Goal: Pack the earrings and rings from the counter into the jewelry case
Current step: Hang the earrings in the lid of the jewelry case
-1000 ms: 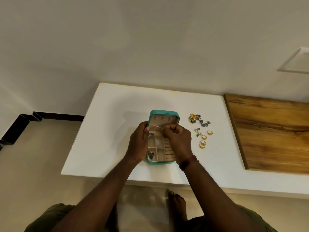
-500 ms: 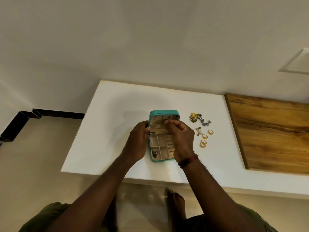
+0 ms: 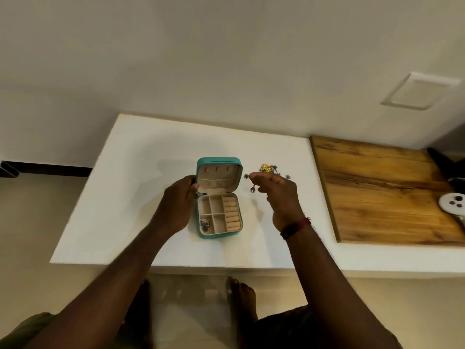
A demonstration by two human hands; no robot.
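From the head camera, a small teal jewelry case (image 3: 219, 197) with a beige inside lies open on the flat white desk (image 3: 125, 187). Its lid stands up at the far end. The near half has little square boxes on the left and a row of soft beige ring rolls (image 3: 231, 212) on the right. A small silver earring (image 3: 205, 224) sits in the near left box.

The left hand (image 3: 177, 206) is curled around the left side of the case, with the thumb touching the lid's edge.

The right hand (image 3: 279, 195) is up above the desk, just right of the case. Its thumb and first finger are pinched shut on a thin dangly silver earring (image 3: 252, 185) that hangs down from them. A red thread band (image 3: 295, 226) goes around that wrist.

A little pile of gold and grey jewelry (image 3: 268, 169) lies on the desk just past the right hand. The hand hides the things under it. A brown wooden board (image 3: 387, 190) lies farther to the right
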